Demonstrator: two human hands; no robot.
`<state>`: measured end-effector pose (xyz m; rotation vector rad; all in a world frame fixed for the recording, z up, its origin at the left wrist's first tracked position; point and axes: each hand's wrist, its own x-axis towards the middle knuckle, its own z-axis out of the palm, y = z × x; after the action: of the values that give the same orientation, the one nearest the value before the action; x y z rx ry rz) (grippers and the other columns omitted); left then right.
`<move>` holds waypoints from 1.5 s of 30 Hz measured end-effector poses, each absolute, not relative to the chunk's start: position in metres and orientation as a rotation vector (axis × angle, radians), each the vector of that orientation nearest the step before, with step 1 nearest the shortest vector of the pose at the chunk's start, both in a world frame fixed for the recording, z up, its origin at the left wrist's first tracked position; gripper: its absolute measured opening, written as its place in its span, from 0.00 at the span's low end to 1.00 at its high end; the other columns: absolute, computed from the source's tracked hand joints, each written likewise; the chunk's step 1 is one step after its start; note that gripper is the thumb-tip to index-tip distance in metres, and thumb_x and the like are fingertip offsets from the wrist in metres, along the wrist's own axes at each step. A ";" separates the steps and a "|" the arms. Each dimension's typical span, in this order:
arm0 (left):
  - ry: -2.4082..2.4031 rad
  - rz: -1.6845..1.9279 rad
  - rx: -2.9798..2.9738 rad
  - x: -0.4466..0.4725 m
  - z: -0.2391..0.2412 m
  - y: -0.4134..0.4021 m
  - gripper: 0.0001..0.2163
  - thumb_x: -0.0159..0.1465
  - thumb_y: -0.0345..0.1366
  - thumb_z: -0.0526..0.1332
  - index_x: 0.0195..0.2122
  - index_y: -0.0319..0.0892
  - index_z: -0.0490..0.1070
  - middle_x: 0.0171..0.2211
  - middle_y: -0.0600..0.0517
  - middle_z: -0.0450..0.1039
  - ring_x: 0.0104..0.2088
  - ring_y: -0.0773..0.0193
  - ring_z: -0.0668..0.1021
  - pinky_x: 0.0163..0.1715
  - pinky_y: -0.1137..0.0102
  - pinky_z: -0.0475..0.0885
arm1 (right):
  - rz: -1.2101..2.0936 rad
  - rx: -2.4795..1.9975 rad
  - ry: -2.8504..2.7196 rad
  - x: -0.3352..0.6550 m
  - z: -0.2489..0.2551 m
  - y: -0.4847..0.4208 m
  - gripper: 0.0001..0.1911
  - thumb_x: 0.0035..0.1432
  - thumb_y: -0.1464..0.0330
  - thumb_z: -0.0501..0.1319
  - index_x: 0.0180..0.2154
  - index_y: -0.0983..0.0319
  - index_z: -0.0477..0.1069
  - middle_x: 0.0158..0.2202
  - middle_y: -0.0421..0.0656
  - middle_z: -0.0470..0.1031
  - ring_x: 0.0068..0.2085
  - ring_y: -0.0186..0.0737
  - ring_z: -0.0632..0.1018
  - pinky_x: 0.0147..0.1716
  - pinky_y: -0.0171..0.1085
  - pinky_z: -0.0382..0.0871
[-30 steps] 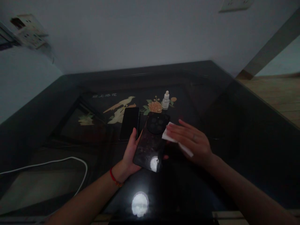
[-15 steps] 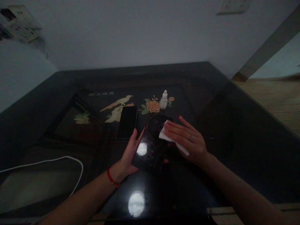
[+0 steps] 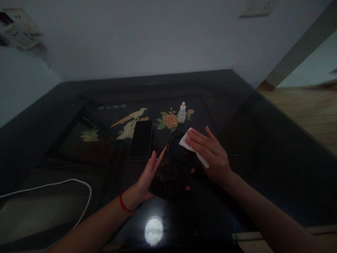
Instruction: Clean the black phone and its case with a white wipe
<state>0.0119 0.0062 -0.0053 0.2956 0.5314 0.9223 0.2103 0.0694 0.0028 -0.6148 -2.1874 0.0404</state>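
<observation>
My left hand (image 3: pixel 147 175) is wrapped round a dark phone case (image 3: pixel 168 175), or a phone in such a case, with a large round camera area at its upper end. Its thumb lies along the left edge and fingertips show at the right edge. In my right hand (image 3: pixel 210 151) a folded white tissue (image 3: pixel 188 142) is pressed under the fingers at the upper right of the camera area. A second black phone (image 3: pixel 141 138) lies flat on the table beyond my left thumb. Behind the held item stands a small clear dropper bottle (image 3: pixel 182 114) with a white top.
The glossy black table (image 3: pixel 250 123) carries a bird and flower picture and reflects a round light. A white cable (image 3: pixel 60 182) curves across the left front. Power sockets (image 3: pixel 19 30) hang at the upper left. A wall (image 3: pixel 147 38) closes the back.
My right hand with the tissue has shifted slightly up toward the top corner of the held item. That item has tilted, and the bright reflection on it has gone.
</observation>
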 end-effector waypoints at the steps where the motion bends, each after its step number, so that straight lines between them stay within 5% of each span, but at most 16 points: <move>1: 0.540 0.927 0.308 0.012 -0.007 0.005 0.34 0.62 0.55 0.52 0.66 0.56 0.41 0.57 0.42 0.67 0.51 0.42 0.73 0.47 0.42 0.65 | 0.043 -0.561 -2.237 0.209 0.003 0.068 0.19 0.66 0.71 0.50 0.58 0.66 0.62 0.56 0.54 0.69 0.61 0.46 0.65 0.62 0.57 0.53; 5: 0.547 0.939 0.340 0.013 -0.008 0.004 0.32 0.63 0.53 0.51 0.66 0.53 0.44 0.60 0.44 0.63 0.55 0.48 0.70 0.54 0.49 0.61 | 0.009 -0.412 -2.345 0.208 0.005 0.062 0.20 0.68 0.69 0.46 0.58 0.65 0.60 0.56 0.51 0.69 0.61 0.45 0.65 0.63 0.58 0.47; 11: 0.477 0.904 0.405 0.016 -0.005 0.003 0.33 0.61 0.55 0.54 0.66 0.55 0.46 0.58 0.46 0.66 0.52 0.48 0.73 0.52 0.49 0.63 | -0.053 -0.570 -2.256 0.208 0.008 0.064 0.19 0.66 0.73 0.48 0.56 0.67 0.64 0.56 0.54 0.69 0.61 0.47 0.65 0.62 0.59 0.47; 15: 0.540 0.956 0.388 0.016 -0.008 0.003 0.33 0.60 0.54 0.56 0.65 0.51 0.50 0.57 0.46 0.67 0.55 0.50 0.71 0.56 0.54 0.61 | -0.036 -0.320 -2.386 0.203 0.010 0.057 0.17 0.67 0.72 0.45 0.52 0.67 0.67 0.54 0.52 0.72 0.61 0.46 0.65 0.61 0.58 0.52; 20: 0.505 0.991 0.351 0.008 -0.008 0.006 0.32 0.64 0.54 0.49 0.66 0.53 0.43 0.55 0.45 0.69 0.53 0.50 0.73 0.54 0.52 0.62 | -0.064 -0.285 -2.276 0.211 0.014 0.063 0.12 0.64 0.73 0.51 0.43 0.67 0.71 0.45 0.52 0.78 0.53 0.47 0.74 0.57 0.57 0.61; 26: 0.396 0.939 0.348 0.009 -0.004 0.008 0.35 0.63 0.56 0.48 0.67 0.54 0.32 0.53 0.41 0.71 0.50 0.42 0.75 0.43 0.43 0.68 | -0.045 -0.519 -2.110 0.220 0.014 0.071 0.15 0.62 0.74 0.52 0.49 0.65 0.69 0.50 0.54 0.75 0.56 0.48 0.72 0.57 0.58 0.61; 34: 0.412 0.879 0.421 0.015 -0.006 0.002 0.31 0.63 0.54 0.49 0.66 0.57 0.42 0.56 0.42 0.67 0.48 0.43 0.76 0.42 0.44 0.70 | -0.097 -0.501 -2.300 0.214 0.013 0.068 0.18 0.66 0.73 0.48 0.55 0.65 0.64 0.56 0.52 0.69 0.61 0.47 0.65 0.62 0.59 0.51; 45: 0.591 1.079 0.205 0.009 0.000 0.013 0.28 0.67 0.53 0.39 0.66 0.49 0.44 0.54 0.43 0.70 0.52 0.50 0.74 0.53 0.51 0.64 | 0.069 -0.282 -2.301 0.212 0.011 0.065 0.13 0.63 0.73 0.53 0.47 0.66 0.71 0.46 0.50 0.78 0.55 0.46 0.73 0.53 0.50 0.70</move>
<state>0.0087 0.0133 0.0002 0.2053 0.5909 1.0788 0.2122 0.0652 0.0106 -0.2817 -2.3011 0.0691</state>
